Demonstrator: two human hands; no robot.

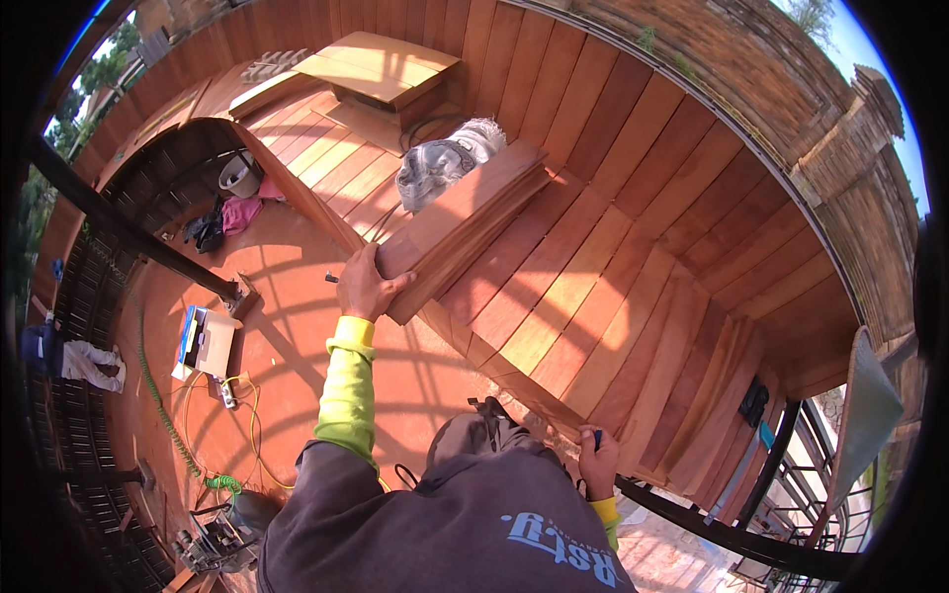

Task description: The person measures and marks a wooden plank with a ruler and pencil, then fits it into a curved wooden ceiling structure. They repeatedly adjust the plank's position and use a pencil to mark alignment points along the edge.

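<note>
A short stack of reddish-brown wooden boards (465, 222) lies across the slatted wooden bench (559, 316), its near end at the bench's front edge. My left hand (370, 287) grips that near end, with the thumb along the side. Lower right, by the bench's front edge, my right hand (598, 465) is closed around a small thing whose dark-blue tip shows between the fingers; its kind is hidden. A crumpled grey-white bag (445, 163) sits just behind the stack.
More loose boards (717, 395) lie at the bench's right end. A box-like wooden piece (381, 69) stands farther back. On the reddish floor are an open cardboard box (210, 341), a yellow cable (255, 420), a green coiled hose (158, 395) and a bucket (238, 176). Another person's legs (94, 366) show far left.
</note>
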